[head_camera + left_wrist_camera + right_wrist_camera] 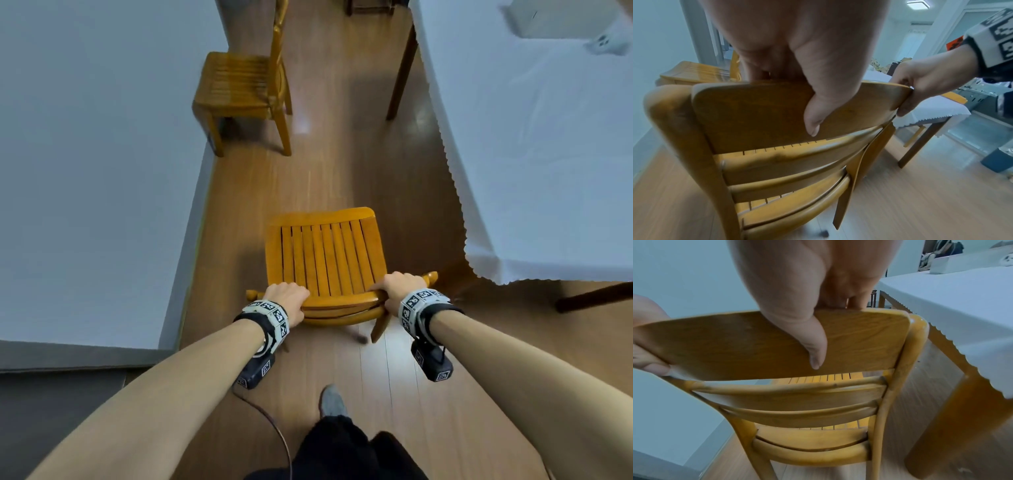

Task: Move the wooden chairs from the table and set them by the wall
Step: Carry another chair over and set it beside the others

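A yellow wooden chair [325, 257] with a slatted seat stands in front of me between the wall and the table. My left hand [287, 299] grips the left part of its top back rail [756, 110], thumb behind the rail. My right hand [399, 287] grips the right part of the same rail [859, 340], thumb down its back face. The chair looks tilted, with a rear leg [378, 329] off the floor. A second wooden chair [239, 89] stands further ahead, close to the wall on the left.
A white wall [96, 171] runs along the left. The table with a white scalloped cloth [531, 154] fills the right; its dark legs [400, 78] stand on the wooden floor [342, 171]. My foot [332, 401] is just behind the chair.
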`<move>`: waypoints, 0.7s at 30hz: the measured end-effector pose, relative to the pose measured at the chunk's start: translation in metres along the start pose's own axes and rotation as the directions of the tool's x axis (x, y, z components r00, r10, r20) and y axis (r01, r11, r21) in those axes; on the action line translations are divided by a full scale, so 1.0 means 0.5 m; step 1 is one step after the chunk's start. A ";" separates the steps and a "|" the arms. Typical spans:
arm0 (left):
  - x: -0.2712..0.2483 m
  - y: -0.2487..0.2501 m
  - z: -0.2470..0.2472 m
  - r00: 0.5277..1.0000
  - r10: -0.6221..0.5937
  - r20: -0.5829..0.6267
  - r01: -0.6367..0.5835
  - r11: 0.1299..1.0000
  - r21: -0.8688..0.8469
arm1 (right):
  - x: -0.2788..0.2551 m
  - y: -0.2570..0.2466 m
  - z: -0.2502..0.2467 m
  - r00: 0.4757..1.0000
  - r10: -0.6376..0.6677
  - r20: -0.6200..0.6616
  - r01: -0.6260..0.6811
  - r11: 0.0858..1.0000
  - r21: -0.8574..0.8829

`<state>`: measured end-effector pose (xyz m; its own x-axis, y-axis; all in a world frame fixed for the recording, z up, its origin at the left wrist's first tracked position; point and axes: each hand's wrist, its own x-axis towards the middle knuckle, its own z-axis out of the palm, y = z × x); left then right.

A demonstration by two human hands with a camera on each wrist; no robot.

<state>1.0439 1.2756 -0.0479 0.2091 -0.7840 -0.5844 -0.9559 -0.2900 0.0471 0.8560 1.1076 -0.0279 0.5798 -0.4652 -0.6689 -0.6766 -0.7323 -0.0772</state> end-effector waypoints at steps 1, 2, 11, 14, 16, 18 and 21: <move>0.018 -0.002 -0.022 1.000 -0.001 -0.009 0.001 1.000 -0.002 | 0.018 0.013 -0.024 1.000 -0.004 -0.017 0.004 1.000 -0.010; 0.038 -0.003 -0.043 1.000 -0.004 -0.019 0.004 1.000 -0.005 | 0.036 0.027 -0.046 0.999 -0.015 -0.041 0.014 1.000 -0.028; 0.234 -0.054 -0.243 0.985 -0.137 -0.102 0.125 0.986 -0.113 | 0.245 0.115 -0.315 0.982 -0.150 -0.112 0.127 0.974 -0.190; 0.303 -0.091 -0.312 0.972 -0.215 -0.094 0.196 0.964 -0.179 | 0.344 0.130 -0.412 0.970 -0.223 -0.101 0.196 0.955 -0.223; 0.338 -0.107 -0.344 0.962 -0.263 -0.074 0.242 0.946 -0.214 | 0.405 0.135 -0.468 0.959 -0.276 -0.065 0.251 0.933 -0.257; 0.376 -0.125 -0.375 0.947 -0.313 -0.071 0.290 0.929 -0.231 | 0.468 0.135 -0.523 0.947 -0.320 -0.028 0.297 0.905 -0.304; 0.429 -0.160 -0.417 0.922 -0.386 -0.046 0.358 0.890 -0.283 | 0.557 0.129 -0.608 0.928 -0.373 0.023 0.358 0.871 -0.337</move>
<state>1.2084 1.0163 -0.0083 0.5706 -0.6357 -0.5199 -0.7172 -0.6941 0.0617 1.1118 0.7799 0.0057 0.7798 -0.1472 -0.6084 -0.2288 -0.9717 -0.0581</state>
